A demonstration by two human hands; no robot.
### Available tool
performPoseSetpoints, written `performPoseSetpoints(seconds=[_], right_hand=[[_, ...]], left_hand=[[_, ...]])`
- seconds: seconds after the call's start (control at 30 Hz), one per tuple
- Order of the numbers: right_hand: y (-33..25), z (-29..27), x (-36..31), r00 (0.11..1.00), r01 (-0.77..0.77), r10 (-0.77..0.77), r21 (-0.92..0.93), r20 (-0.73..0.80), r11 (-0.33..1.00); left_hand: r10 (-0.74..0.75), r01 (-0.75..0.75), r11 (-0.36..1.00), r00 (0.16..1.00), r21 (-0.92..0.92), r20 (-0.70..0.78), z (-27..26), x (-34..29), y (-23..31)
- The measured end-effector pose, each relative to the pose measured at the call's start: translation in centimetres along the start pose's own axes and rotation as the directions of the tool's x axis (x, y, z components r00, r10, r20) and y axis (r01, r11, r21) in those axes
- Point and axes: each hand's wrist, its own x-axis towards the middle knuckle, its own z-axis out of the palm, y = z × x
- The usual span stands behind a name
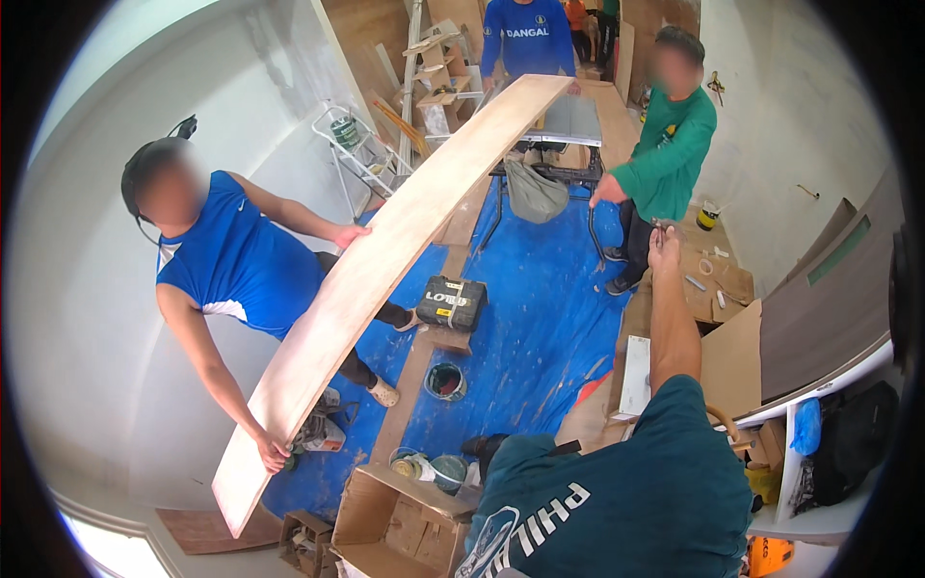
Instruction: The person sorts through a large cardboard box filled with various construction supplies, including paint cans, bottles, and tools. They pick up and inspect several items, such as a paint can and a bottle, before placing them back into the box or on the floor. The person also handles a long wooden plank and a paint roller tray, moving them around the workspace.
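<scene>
My right arm reaches forward from a teal sleeve, and my right hand [664, 250] is raised at the far end of it. Its fingers look closed around a small dark thing too small to name. Beyond it stands a person in a green long-sleeved top [682, 144], whose hand points downward. A long pale wooden board [385, 250] slants across the room, apart from my hand. One person in a blue sleeveless top [246, 255] grips its near part with both hands. Another in a blue shirt [530, 39] stands at its far end. My left hand is out of view.
Blue sheeting [530, 318] covers the floor. On it stand a black tool case [453, 303] and a bucket [445, 381]. An open cardboard box [400, 525] sits near me. A stepladder [361, 159] leans by the left wall, and a work stand [568, 173] is at the back.
</scene>
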Motion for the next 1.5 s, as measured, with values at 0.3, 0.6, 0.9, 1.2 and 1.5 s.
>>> performPoseSetpoints(seconds=[0.3, 0.6, 0.9, 1.2, 1.5], right_hand=[[3.1, -4.8, -4.9, 0.756, 0.479, 0.224, -0.753, 0.615, 0.450], [10.9, -14.4, -5.5, 0.507, -0.542, 0.858, -0.743, 0.083, 0.392], [19.0, -15.8, -39.1, 0.082, -0.180, 0.883, -0.878, -0.463, -0.443], [20.8, -8.5, -56.6, -0.397, 0.090, 0.832, -0.918, -0.388, -0.386], [20.6, -11.4, -57.5, -0.147, 0.596, 0.888, -0.755, -0.435, -0.272]], left_hand=[[-0.176, 0.139, 0.728, 0.984, -0.671, 0.013, -12.3, -1.2, -8.1], [-0.338, -0.079, 0.555, 0.888, -0.828, -0.311, -5.9, -11.8, -10.4], [-0.268, -0.277, 0.532, 0.842, -0.800, -0.469, -5.8, -14.7, -14.6], [-0.187, -0.393, 0.460, 0.834, -0.796, -0.520, -6.4, -15.1, -15.7], [-0.306, -0.418, 0.553, 0.703, -0.721, -0.642, -8.0, -23.6, -16.9]])
